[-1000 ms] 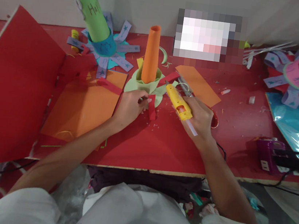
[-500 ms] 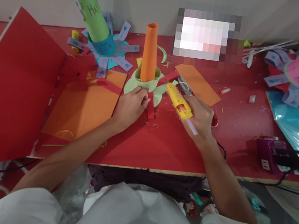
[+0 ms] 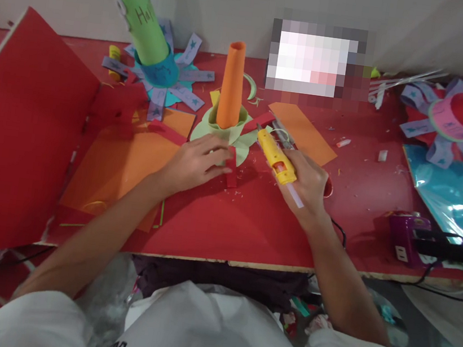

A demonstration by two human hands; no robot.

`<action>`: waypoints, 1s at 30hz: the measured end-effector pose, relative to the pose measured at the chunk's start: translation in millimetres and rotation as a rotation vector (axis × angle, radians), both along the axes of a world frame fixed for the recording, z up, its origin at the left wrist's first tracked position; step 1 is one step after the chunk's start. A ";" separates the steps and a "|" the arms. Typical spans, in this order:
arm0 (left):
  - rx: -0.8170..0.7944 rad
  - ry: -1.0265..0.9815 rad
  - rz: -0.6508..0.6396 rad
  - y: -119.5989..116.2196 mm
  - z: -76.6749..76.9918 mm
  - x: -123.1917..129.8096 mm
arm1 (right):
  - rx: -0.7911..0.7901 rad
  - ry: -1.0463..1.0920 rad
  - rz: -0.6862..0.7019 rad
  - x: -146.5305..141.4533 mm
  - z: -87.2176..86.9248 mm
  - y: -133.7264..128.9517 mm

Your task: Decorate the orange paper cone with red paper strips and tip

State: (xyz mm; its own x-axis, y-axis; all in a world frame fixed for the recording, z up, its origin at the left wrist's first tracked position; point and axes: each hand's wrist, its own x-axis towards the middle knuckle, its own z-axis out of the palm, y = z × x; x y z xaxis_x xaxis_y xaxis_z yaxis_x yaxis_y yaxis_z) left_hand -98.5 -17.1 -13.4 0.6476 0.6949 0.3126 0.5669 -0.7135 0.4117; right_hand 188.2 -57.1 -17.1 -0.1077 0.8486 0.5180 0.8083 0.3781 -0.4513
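A yellow hot glue gun (image 3: 277, 157) with a pale glue stick (image 3: 295, 195) at its back is held in my right hand (image 3: 307, 186), nozzle tilted to the upper left. My left hand (image 3: 199, 161) has its fingers apart beside a light green paper ring and flower base (image 3: 240, 155). An orange paper cone (image 3: 232, 85) stands upright inside the ring. Red paper strips stick out from the base: one strip (image 3: 232, 175) points toward me by my left fingertips, another strip (image 3: 258, 123) slants to the upper right.
Orange sheets (image 3: 121, 165) and a raised red board (image 3: 23, 135) are at left. A green tube (image 3: 138, 19) stands in a blue paper ring behind. At right lie an orange paper piece (image 3: 305, 132), a purple power box (image 3: 406, 239) and blue wrapping (image 3: 446, 196).
My left hand has drawn back slightly to the left and its fingers have spread from the red strip at the ring. My right hand keeps the glue gun in nearly the same place.
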 end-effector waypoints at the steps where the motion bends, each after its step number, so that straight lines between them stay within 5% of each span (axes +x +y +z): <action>1: -0.004 0.016 -0.084 1.0 1.4 -5.6 | 0.001 -0.002 -0.003 0.2 0.3 -0.1; 7: -0.019 0.202 -0.268 -3.6 1.2 -3.4 | 0.032 0.016 0.016 2.2 -1.7 0.1; 20: 0.337 0.254 -0.226 -11.7 -9.2 11.7 | 0.049 0.033 0.004 3.2 -7.6 1.2; 30: 0.351 0.239 -0.186 -13.5 -5.5 16.3 | 0.051 0.021 0.002 1.8 -5.2 -0.1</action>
